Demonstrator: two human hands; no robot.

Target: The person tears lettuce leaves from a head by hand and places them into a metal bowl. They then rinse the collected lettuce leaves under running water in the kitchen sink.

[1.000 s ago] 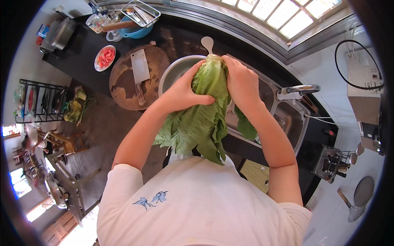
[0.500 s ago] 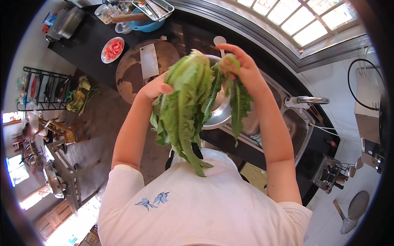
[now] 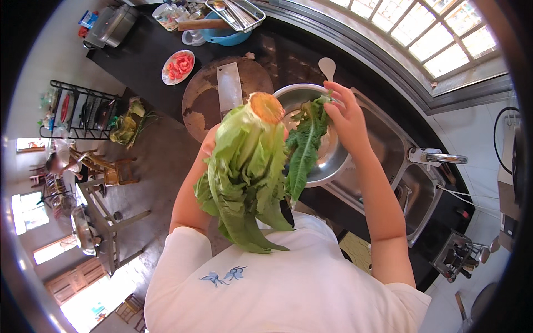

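A head of green leafy lettuce (image 3: 241, 166) hangs leaves-down in front of my chest, its brownish cut base turned up. My left hand (image 3: 210, 143) is closed around its far left side, most of the fingers hidden by leaves. At the right, my right hand (image 3: 350, 116) pinches the upper end of loose lettuce leaves (image 3: 306, 152), which dangle over a metal bowl (image 3: 336, 158). The bowl stands on the counter beside the sink, its left part covered by the leaves.
A cleaver (image 3: 229, 86) lies on a round wooden chopping board (image 3: 198, 111). Left of it is a plate of cut tomato (image 3: 179, 67). A white spoon (image 3: 327, 67) lies behind the bowl. The double sink (image 3: 380, 136) and faucet (image 3: 438, 157) are at right; a blue basin (image 3: 227, 38) stands behind.
The lettuce head has tipped so its cut base now faces up toward me. My right hand has lowered slightly with the leaves, over the bowl. The whole view has shifted.
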